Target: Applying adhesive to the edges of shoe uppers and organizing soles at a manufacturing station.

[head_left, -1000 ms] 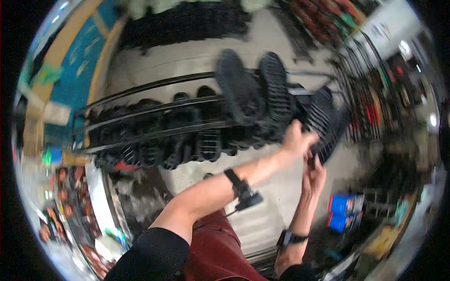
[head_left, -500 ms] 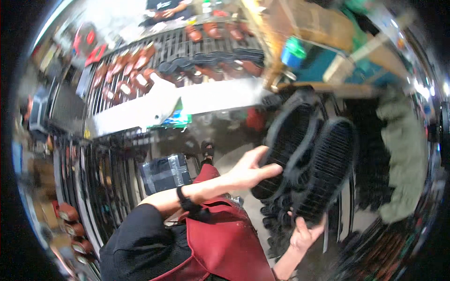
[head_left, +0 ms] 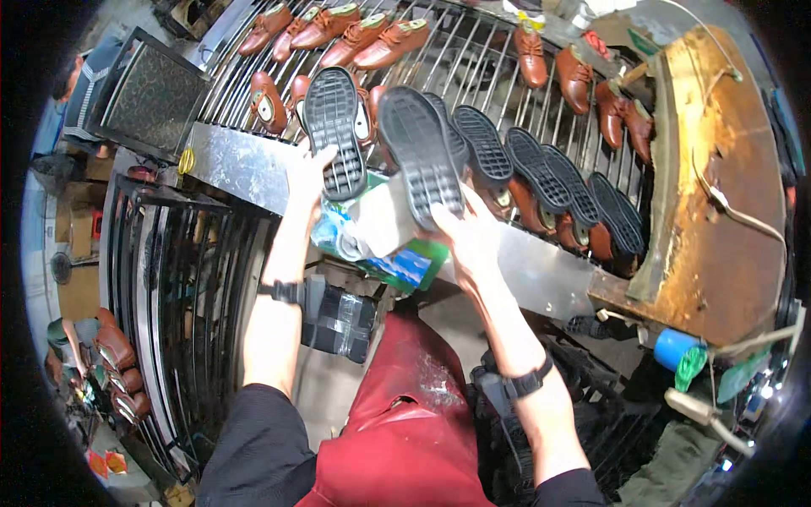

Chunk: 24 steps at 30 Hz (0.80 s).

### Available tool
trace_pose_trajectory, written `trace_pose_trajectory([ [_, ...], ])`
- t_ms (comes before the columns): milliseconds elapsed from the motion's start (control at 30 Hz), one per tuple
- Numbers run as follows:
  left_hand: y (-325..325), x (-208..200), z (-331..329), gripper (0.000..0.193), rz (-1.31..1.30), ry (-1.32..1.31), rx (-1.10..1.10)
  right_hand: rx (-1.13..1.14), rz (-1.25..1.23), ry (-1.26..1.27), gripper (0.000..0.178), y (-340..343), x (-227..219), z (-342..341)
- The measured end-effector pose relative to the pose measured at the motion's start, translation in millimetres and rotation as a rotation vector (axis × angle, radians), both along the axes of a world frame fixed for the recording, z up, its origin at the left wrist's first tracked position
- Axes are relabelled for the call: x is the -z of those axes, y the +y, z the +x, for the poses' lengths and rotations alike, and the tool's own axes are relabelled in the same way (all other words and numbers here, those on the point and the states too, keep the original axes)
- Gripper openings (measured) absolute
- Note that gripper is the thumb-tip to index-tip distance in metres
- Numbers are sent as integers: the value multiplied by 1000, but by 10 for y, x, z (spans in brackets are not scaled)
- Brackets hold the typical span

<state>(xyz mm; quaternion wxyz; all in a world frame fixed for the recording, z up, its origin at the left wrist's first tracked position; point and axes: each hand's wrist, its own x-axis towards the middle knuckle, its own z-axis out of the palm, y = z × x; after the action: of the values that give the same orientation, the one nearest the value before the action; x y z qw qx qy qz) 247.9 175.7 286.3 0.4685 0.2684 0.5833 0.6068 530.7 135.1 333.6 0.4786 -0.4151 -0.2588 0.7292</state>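
My left hand (head_left: 311,177) is closed round the heel end of a black rubber shoe sole (head_left: 334,118), held up with its cupped, gridded inner face toward me. A second black sole (head_left: 416,144) is in my right hand (head_left: 473,232), thumb across its lower end. Both soles are over the front edge of a metal-bar rack (head_left: 460,51). Beneath and behind them stand brown leather shoes (head_left: 269,106), partly hidden. To the right, several more black soles (head_left: 541,169) lie on top of brown shoes along the rack's front.
Brown lace-up shoes (head_left: 393,42) stand farther back on the rack. A plastic bag (head_left: 405,264) hangs at its metal front edge (head_left: 541,266). At right is a worn wooden board (head_left: 718,237) with a blue cup (head_left: 676,348). A taped black bundle (head_left: 340,321) and a black metal frame (head_left: 169,313) are at left.
The view has swung from the pile of soles at the right to the rack. Both hands have moved up and left, each now carrying a black sole over the rack.
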Motion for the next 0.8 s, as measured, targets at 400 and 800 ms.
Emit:
trace_pose_trajectory([
  [400,2114,1108,-703,21,-353,-185,-52,-9,-283,28,47,1838,1354,-1377],
  [800,1831,1239,-959,31,-291,177,266,-198,-352,-146,45,1660,871,-1122],
])
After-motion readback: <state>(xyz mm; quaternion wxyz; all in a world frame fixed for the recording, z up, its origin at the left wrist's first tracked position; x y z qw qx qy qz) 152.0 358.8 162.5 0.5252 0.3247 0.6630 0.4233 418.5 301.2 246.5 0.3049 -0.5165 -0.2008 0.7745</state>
